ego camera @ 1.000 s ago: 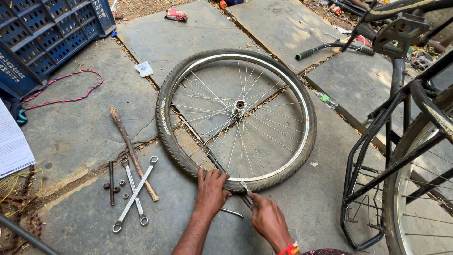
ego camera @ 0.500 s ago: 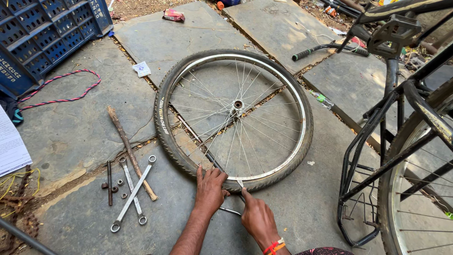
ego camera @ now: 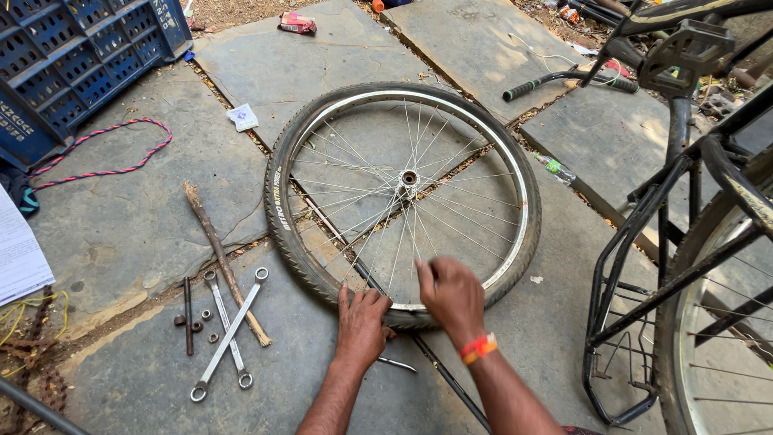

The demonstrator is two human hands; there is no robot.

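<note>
A bicycle wheel lies flat on the stone slabs, with a black tyre, a silver rim and a hub in the middle. My left hand presses on the near edge of the tyre, fingers curled over it. My right hand, with an orange band at the wrist, is blurred just above the near rim; whether it holds anything is unclear. A thin metal tool lies on the ground below my left hand. A long dark rod runs under the wheel toward me.
Two long spanners, a short rod and small nuts and a wooden stick lie at the left. A blue crate and a pink rope are at the far left. A bicycle frame stands at the right, a loose handlebar beyond.
My right hand has risen from the ground beside the tyre to over the near rim. My left hand has stayed on the tyre. The view has shifted slightly.
</note>
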